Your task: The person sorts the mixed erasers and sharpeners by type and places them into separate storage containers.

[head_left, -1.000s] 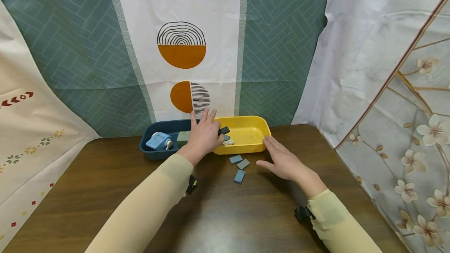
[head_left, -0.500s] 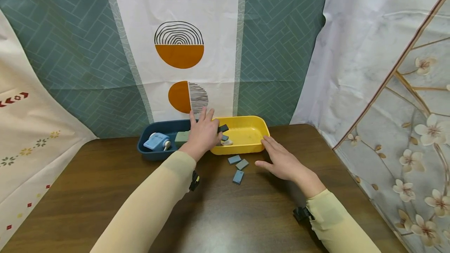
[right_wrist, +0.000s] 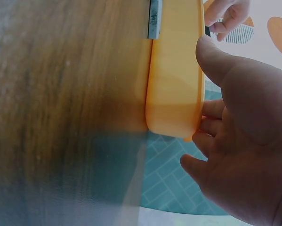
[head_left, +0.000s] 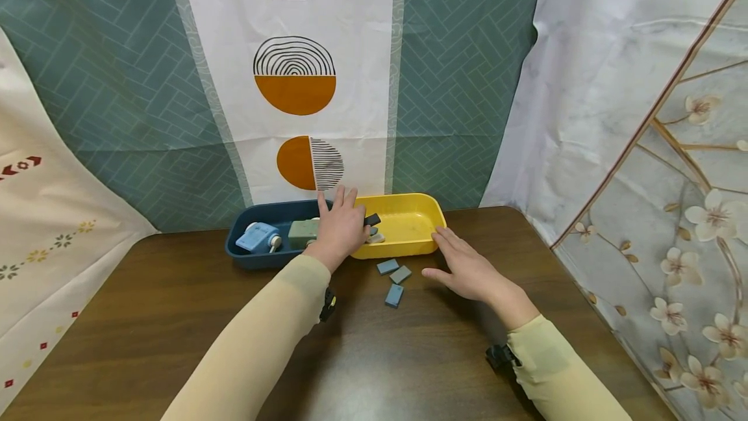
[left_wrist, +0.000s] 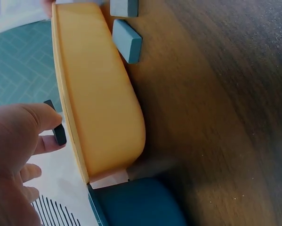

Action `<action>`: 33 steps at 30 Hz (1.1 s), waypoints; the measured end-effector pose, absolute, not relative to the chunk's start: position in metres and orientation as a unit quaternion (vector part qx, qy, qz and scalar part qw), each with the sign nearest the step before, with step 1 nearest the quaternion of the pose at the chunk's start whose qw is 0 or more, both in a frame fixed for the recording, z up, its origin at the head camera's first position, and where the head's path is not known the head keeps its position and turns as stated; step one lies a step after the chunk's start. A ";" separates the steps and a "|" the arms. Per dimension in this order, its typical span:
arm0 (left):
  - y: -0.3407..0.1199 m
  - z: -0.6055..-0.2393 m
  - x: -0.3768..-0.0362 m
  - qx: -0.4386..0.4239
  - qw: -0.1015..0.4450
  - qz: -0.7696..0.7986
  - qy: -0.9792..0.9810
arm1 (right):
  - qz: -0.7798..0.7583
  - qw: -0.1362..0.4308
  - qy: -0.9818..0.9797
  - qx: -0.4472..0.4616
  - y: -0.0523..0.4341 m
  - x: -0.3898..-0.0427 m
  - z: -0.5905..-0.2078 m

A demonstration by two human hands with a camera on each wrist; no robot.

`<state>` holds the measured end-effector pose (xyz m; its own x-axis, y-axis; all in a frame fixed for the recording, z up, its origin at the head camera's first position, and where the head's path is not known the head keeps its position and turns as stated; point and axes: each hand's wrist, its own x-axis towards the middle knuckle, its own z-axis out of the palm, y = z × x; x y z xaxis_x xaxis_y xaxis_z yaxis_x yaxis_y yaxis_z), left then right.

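My left hand [head_left: 341, 229] is over the left end of a yellow tray [head_left: 411, 226]. Between thumb and index finger it pinches a small dark rectangular block [left_wrist: 55, 123], held at rim height in the left wrist view. The other fingers of that hand point away toward the back. Pale and bluish pieces [head_left: 376, 238] lie in the tray just below the block, partly covered by the hand. At the tray's right end, my right hand [head_left: 470, 271] rests its extended fingertips against the side, the thumb held apart and nothing in its grasp.
Adjoining the yellow tray on the left is a dark blue tray [head_left: 231, 245], containing a light blue bottle [head_left: 255, 237] and a green box [head_left: 300, 232]. Several small blocks [head_left: 394, 295] lie on the wooden table [head_left: 374, 356] in front. A patterned cloth [head_left: 456, 115] hangs close behind.
My left hand has edged slightly right and down over the yellow tray, still pinching the dark block. The right hand stays at the tray's end. The head view has drifted a little.
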<state>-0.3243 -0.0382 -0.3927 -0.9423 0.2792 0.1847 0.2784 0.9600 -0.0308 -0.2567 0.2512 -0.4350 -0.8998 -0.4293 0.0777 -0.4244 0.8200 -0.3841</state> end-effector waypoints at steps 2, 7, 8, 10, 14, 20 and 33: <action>-0.038 -0.394 -0.325 -0.141 0.095 0.003 -0.985 | -0.199 0.004 0.954 -0.224 0.251 -0.256 -0.435; -0.037 -0.393 -0.325 -0.136 0.100 0.015 -0.986 | -0.198 0.002 0.954 -0.225 0.251 -0.257 -0.436; -0.037 -0.393 -0.325 -0.135 0.099 0.017 -0.986 | -0.198 0.003 0.954 -0.226 0.251 -0.257 -0.436; -0.038 -0.393 -0.325 -0.132 0.096 0.019 -0.986 | -0.199 0.004 0.954 -0.226 0.251 -0.257 -0.436; -0.039 -0.394 -0.326 -0.131 0.089 0.018 -0.987 | -0.200 0.006 0.953 -0.226 0.249 -0.256 -0.434; -0.040 -0.395 -0.327 -0.131 0.091 0.013 -0.987 | -0.200 0.005 0.953 -0.228 0.249 -0.257 -0.435; -0.037 -0.397 -0.329 -0.128 0.095 0.013 -0.987 | -0.198 0.003 0.953 -0.230 0.248 -0.255 -0.432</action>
